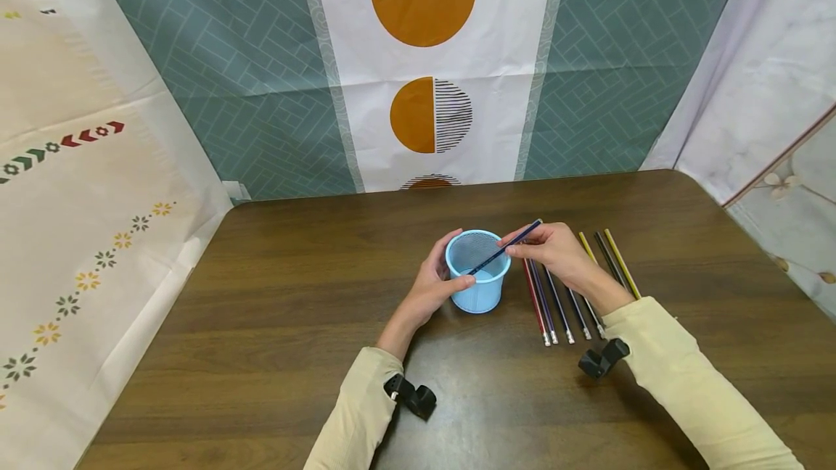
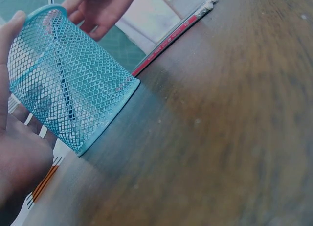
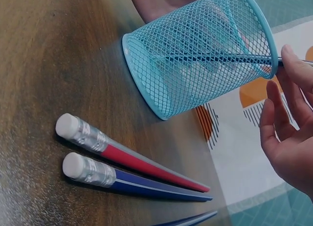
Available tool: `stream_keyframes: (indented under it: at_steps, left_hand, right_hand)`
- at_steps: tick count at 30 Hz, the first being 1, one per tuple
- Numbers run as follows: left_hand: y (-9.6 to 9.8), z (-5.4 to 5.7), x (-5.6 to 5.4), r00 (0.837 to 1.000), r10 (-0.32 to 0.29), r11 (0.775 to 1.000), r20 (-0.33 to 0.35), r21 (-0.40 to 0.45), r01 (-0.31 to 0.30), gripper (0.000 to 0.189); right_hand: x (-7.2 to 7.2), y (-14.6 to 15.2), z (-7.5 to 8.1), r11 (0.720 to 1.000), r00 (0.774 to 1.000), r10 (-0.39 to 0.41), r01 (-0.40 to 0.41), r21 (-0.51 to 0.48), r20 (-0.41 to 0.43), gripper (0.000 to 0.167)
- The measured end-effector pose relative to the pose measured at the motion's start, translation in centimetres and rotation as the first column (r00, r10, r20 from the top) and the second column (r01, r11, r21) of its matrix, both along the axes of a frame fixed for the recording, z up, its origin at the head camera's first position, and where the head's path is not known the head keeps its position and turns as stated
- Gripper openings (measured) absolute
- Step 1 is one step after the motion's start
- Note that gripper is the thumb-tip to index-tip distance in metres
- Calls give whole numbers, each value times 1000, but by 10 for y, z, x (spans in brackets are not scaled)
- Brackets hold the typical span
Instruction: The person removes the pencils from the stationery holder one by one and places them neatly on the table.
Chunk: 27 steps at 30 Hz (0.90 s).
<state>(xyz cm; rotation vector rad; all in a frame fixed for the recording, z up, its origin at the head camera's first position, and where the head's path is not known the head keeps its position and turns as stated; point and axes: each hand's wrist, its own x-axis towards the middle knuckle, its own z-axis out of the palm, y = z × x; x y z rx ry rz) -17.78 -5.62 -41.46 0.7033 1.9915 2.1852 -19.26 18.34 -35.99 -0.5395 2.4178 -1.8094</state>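
Observation:
A light blue mesh pencil cup [image 1: 477, 297] stands upright on the wooden table. My left hand [image 1: 432, 283] grips it from the left side, thumb near the front rim and fingers round the back. Between thumb and fingers my right hand [image 1: 551, 251] pinches a dark blue pencil [image 1: 486, 262] at the cup's right rim. The pencil slants down into the cup; through the mesh its lower part [image 3: 210, 56] shows inside, and its upper end sticks out past the right fingers. No other pencil shows in the cup.
Right of the cup a row of pencils lies side by side, eraser ends toward me: a red pencil [image 1: 535, 304], a blue pencil [image 3: 156, 186] and several dark ones. Farther right, partly behind the right forearm, lie a black pencil [image 1: 609, 256] and yellow pencils [image 1: 620, 261].

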Motion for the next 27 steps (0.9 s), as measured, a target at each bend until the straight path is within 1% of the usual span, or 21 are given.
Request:
stream_keyframes:
  at_steps: [5, 10, 14, 18, 22, 27]
  left_hand:
    - [0, 0, 1, 1000, 4, 1000, 2, 20, -4, 79]
    - [1, -1, 0, 1000, 5, 999, -14, 35, -5, 81]
    - [1, -1, 1, 1000, 5, 999, -21, 39, -4, 80]
    - [1, -2, 0, 1000, 9, 999, -26, 37, -8, 80]
    - [1, -2, 0, 1000, 7, 999, -25, 33, -6, 81]
    - [1, -2, 0, 1000, 4, 999, -24, 38, -3, 82]
  right_hand:
    - [1, 1, -1, 1000, 1000, -30, 30, 1, -9, 25]
    - [3, 1, -1, 998, 998, -66, 66, -10, -17, 25]
    - [3, 0, 2, 994, 996, -77, 74, -75, -40, 23]
    - [6, -1, 7, 987, 997, -67, 60, -151, -41, 24]
    - [8, -4, 12, 982, 998, -59, 52, -179, -33, 24]
    - [11, -6, 13, 976, 997, -57, 45, -211, -51, 20]
